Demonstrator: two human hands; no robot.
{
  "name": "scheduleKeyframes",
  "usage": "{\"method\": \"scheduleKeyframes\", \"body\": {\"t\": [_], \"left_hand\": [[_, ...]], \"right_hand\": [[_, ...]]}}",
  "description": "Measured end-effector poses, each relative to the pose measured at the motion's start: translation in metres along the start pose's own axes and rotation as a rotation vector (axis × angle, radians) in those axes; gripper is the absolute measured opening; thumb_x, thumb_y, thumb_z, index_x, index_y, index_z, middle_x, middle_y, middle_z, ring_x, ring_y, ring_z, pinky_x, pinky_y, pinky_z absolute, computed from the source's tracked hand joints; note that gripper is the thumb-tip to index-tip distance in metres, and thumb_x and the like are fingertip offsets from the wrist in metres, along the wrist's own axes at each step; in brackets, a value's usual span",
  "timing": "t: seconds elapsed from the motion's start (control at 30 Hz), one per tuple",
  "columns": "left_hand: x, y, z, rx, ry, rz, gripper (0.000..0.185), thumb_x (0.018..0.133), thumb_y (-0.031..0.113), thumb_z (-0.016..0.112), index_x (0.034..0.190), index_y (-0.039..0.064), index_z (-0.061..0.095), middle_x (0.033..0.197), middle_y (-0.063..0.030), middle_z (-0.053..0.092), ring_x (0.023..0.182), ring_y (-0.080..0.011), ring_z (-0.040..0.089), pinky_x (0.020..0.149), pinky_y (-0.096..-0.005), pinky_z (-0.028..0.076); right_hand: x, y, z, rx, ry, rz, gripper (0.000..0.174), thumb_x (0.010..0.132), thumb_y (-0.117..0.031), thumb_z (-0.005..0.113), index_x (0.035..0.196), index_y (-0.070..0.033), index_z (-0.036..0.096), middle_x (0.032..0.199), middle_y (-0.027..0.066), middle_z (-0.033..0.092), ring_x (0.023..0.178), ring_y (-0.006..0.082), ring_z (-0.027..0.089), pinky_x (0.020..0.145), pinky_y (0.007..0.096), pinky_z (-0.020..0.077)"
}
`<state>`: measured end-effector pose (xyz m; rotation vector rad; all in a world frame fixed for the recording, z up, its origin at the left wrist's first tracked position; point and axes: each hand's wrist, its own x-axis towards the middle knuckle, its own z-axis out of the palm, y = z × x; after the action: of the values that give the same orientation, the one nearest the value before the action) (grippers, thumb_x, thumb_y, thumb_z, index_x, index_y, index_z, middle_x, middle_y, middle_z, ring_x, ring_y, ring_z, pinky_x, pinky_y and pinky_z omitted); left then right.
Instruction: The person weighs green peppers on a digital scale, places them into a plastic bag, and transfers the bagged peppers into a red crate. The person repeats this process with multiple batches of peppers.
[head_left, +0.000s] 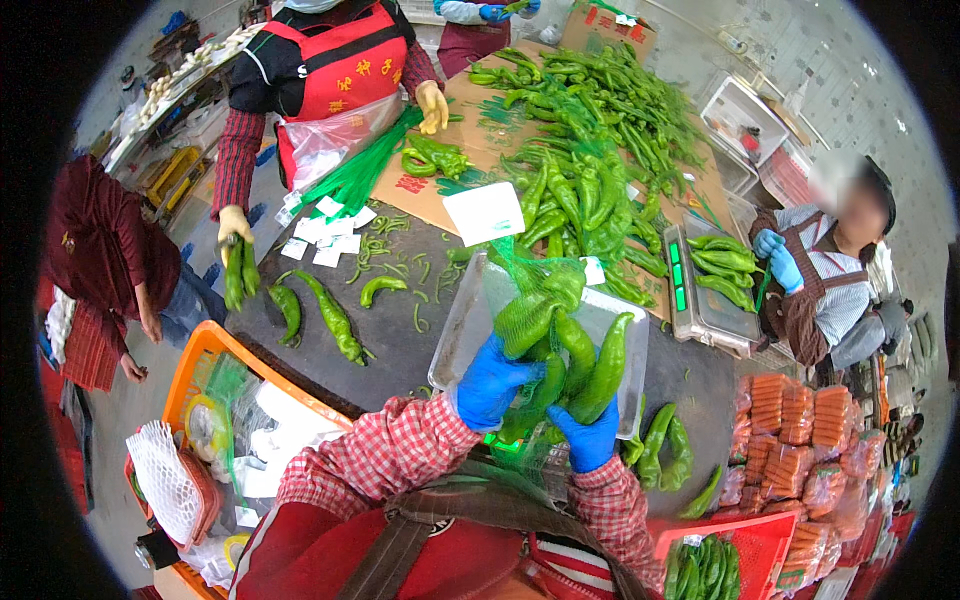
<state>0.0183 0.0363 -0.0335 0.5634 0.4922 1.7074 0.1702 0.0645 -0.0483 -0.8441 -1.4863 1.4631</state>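
In blue gloves, my left hand (486, 384) and my right hand (589, 436) grip a bunch of long green peppers (544, 360) from either side. Fine green netting (504, 274) lies over and around the peppers. A white tag (484, 214) sits at the netting's far end. Beneath the bunch is a metal weighing tray (454, 341), partly hidden by the peppers and my hands. A lit green display (504, 444) shows below my wrists, mostly covered.
A large pepper heap (600, 142) covers cardboard (405, 184) at the far side. Loose peppers (322, 311), paper tags (322, 236) and stem trimmings lie left. An orange crate (202, 345) and a red crate (769, 536) flank me. Co-workers stand around; one gloved hand (234, 229) holds peppers.
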Motion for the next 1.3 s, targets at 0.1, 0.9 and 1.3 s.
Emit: {"method": "scheduleKeyframes", "body": {"t": [0.1,0.9,1.3], "left_hand": [[0.001,-0.002,-0.002,-0.058,-0.004,0.050,0.054,0.068,-0.010,0.053,0.118,0.005,0.038,0.110,-0.0059,0.048,0.098,-0.0158,0.048,0.083,-0.0288,0.040],[0.000,0.003,0.002,0.114,-0.032,0.114,0.063,0.066,-0.011,0.052,0.123,0.007,0.031,0.116,-0.0043,0.042,0.106,-0.0158,0.041,0.088,-0.0284,0.035],[-0.002,0.010,0.010,0.216,0.029,0.104,0.066,0.067,-0.010,0.053,0.125,0.008,0.026,0.118,-0.0046,0.040,0.109,-0.0164,0.038,0.091,-0.0293,0.033]], "right_hand": [[-0.002,-0.003,0.007,-0.038,0.036,-0.027,0.075,0.058,-0.001,0.070,0.121,-0.003,0.030,0.115,0.0099,0.040,0.104,0.0199,0.042,0.087,0.0325,0.0366],[-0.010,-0.002,0.016,-0.095,0.074,-0.079,0.071,0.060,0.000,0.067,0.120,-0.003,0.029,0.112,0.0100,0.042,0.102,0.0189,0.043,0.086,0.0313,0.0373],[-0.010,0.001,0.015,-0.045,0.031,-0.014,0.061,0.061,-0.002,0.068,0.113,-0.002,0.036,0.105,0.0094,0.048,0.095,0.0174,0.049,0.080,0.0293,0.0411]]}}
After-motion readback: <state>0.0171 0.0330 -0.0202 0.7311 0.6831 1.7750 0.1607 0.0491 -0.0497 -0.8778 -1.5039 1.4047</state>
